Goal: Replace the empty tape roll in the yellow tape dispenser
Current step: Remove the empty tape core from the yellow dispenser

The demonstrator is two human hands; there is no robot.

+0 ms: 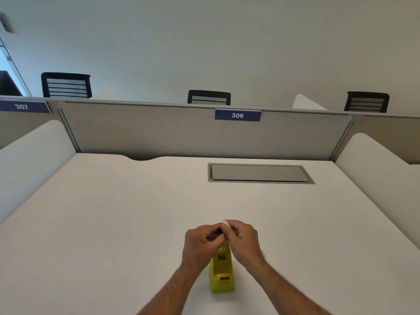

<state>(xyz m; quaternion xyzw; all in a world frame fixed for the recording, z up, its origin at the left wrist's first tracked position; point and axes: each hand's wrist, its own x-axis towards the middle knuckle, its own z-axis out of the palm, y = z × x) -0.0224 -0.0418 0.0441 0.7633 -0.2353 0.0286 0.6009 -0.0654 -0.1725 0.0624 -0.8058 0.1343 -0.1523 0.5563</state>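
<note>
One yellow tape dispenser (222, 272) is standing on the white surface (113, 223) between two forearms. Above its far end, the left hand (202, 243) and right hand (242, 238) are meeting, fingers curling around one small white-edged object (226, 223), mostly hidden.

Tape dispenser (222, 272) on the desk (113, 223), hands (221, 241) meeting above its far end — cable hatch (259, 173) behind, to the right
</note>
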